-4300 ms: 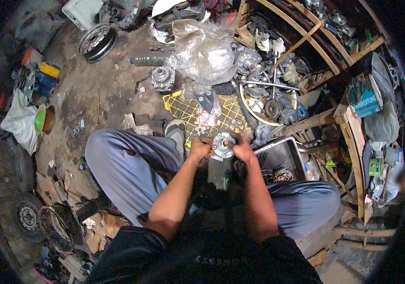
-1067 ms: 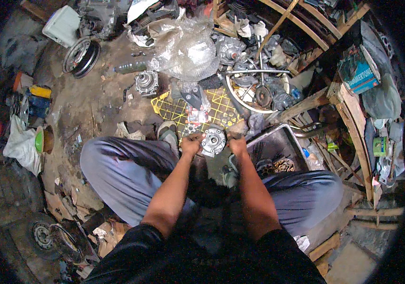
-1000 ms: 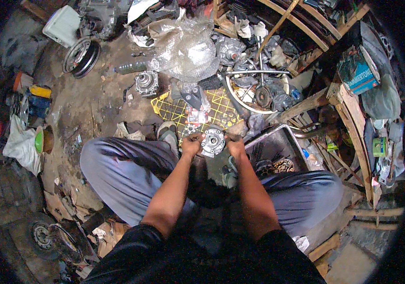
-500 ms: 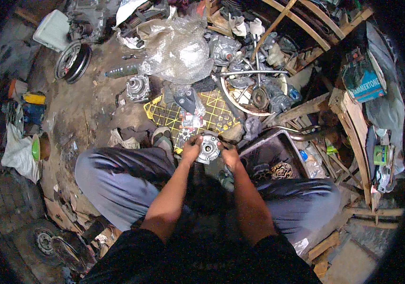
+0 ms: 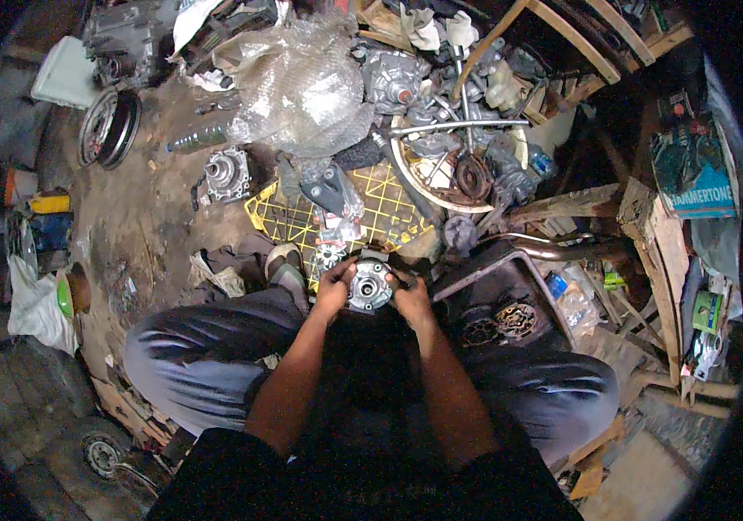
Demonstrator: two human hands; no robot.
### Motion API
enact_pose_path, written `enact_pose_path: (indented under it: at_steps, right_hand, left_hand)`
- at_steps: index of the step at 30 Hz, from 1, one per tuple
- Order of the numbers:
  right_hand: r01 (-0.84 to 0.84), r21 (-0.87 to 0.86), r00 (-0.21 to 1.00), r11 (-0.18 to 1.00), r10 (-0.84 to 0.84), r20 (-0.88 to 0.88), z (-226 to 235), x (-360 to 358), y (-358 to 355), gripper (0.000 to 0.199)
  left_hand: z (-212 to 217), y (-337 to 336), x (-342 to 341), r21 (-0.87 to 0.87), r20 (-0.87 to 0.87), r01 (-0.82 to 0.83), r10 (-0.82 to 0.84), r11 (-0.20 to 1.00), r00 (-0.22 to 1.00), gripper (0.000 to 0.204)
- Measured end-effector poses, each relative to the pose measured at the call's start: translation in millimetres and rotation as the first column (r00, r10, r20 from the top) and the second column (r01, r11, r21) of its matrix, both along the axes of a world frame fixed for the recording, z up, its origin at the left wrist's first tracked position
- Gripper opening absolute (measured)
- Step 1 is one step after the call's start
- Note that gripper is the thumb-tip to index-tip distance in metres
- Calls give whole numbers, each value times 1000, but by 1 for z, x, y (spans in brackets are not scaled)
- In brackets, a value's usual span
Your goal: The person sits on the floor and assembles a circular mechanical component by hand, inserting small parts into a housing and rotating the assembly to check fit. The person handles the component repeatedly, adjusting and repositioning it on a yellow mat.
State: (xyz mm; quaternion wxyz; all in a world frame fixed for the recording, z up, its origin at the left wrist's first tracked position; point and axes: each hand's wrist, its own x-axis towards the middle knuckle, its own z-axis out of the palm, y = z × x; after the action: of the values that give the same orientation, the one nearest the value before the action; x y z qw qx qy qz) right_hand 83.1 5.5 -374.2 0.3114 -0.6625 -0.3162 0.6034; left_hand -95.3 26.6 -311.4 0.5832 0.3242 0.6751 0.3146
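Note:
Between my bent knees I hold a round silver metal housing (image 5: 369, 285) with a dark hole at its centre. My left hand (image 5: 334, 289) is closed on its left side, the thumb along the edge. Opposite it, my right hand (image 5: 409, 296) grips the right side. Just past my left hand, a smaller silver toothed part (image 5: 330, 254) lies at the near edge of a black mat with yellow grid lines (image 5: 277, 214). A larger silver cast housing with a shaft (image 5: 226, 174) stands on the floor, left of the mat.
A dark metal tray (image 5: 554, 300) to my right holds a brassy round plate (image 5: 516, 320). Bubble wrap (image 5: 302, 95) and a heap of metal parts lie beyond the mat. A wheel rim (image 5: 111, 128) stands at the far left. Broken wooden frames (image 5: 649, 234) crowd the right side.
The whole view has shifted a little, so my hands and the housing sit slightly lower and further left. Both hands keep their hold on the housing, whose face looks slightly turned.

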Motion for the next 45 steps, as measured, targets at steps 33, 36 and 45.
enact_pose_path:
  at_steps: [33, 36, 45]
  right_hand:
    - [83, 25, 951, 996, -86, 297, 24, -49, 38, 46]
    - [123, 114, 975, 986, -141, 170, 20, -51, 38, 45]
    - [256, 48, 907, 965, -257, 335, 0, -53, 20, 48]
  left_hand:
    - [-36, -22, 41, 142, -169, -397, 418, 907, 893, 48]
    - [-30, -19, 46, 178, -201, -455, 485, 873, 851, 47]
    - [-42, -28, 49, 162, 51, -608, 609, 777, 791, 30]
